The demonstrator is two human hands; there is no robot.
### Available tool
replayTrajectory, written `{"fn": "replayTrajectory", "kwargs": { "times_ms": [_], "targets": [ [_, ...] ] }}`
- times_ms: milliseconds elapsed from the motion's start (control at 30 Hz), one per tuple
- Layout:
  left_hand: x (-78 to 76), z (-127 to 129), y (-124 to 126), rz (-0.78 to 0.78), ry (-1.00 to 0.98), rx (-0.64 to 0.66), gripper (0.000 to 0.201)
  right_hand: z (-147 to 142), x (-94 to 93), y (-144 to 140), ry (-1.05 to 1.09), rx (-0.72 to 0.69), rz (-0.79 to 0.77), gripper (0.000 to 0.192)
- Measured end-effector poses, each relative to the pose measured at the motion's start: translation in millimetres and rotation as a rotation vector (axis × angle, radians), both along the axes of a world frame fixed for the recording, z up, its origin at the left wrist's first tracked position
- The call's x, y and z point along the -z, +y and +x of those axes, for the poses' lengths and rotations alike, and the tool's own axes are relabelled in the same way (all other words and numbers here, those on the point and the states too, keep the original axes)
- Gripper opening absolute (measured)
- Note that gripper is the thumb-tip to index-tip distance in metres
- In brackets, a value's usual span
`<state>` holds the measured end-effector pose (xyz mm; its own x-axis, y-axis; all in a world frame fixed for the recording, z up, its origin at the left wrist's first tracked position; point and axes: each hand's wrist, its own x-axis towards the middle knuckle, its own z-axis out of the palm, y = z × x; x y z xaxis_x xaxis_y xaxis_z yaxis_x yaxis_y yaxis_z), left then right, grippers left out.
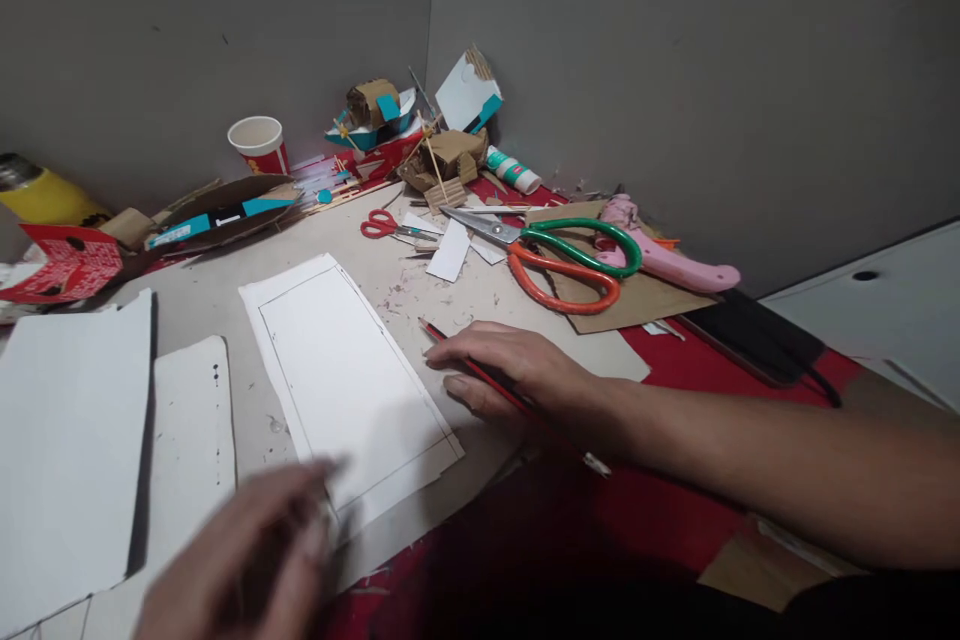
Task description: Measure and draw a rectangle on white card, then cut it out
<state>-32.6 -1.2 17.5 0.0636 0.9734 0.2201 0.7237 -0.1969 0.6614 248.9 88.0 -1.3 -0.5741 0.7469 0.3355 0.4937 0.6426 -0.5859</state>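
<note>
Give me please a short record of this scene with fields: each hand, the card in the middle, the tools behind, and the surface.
right hand: right hand lies on the table and holds a red pencil
left hand: left hand, blurred, at the near corner of the white card
card: white card, flat, with a rectangle drawn on it
tools: large green and orange scissors; small red scissors; pink glue gun
surface: table, beige sheet over red
</note>
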Motion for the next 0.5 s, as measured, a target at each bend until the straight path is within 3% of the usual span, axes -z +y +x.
{"fn": "replayTrajectory", "kwargs": {
  "times_ms": [67,133,200,333,500],
  "targets": [
    [-7.5,-7,12,-0.296,-0.319,-0.325,0.035,0,1.1,0,0.013,-0.037,0.028,0.021],
    [-15.5,-10,22,-0.407,-0.663,-0.412,0.042,-2,-0.8,-2,0.018,-0.077,0.034,0.022],
    [-24.3,-8,28,-0.475,-0.870,-0.471,0.049,-5,-4.1,-4,0.015,-0.112,0.034,0.024],
    [-35.8,4,31,-0.486,-0.885,-0.541,0.051,-11,-7.6,-7,0.041,-0.109,0.037,0.029],
    [-27.3,14,43,-0.503,-0.894,-0.415,0.029,-15,-7.0,-9,0.120,-0.101,-0.006,0.028]
  ]
}}
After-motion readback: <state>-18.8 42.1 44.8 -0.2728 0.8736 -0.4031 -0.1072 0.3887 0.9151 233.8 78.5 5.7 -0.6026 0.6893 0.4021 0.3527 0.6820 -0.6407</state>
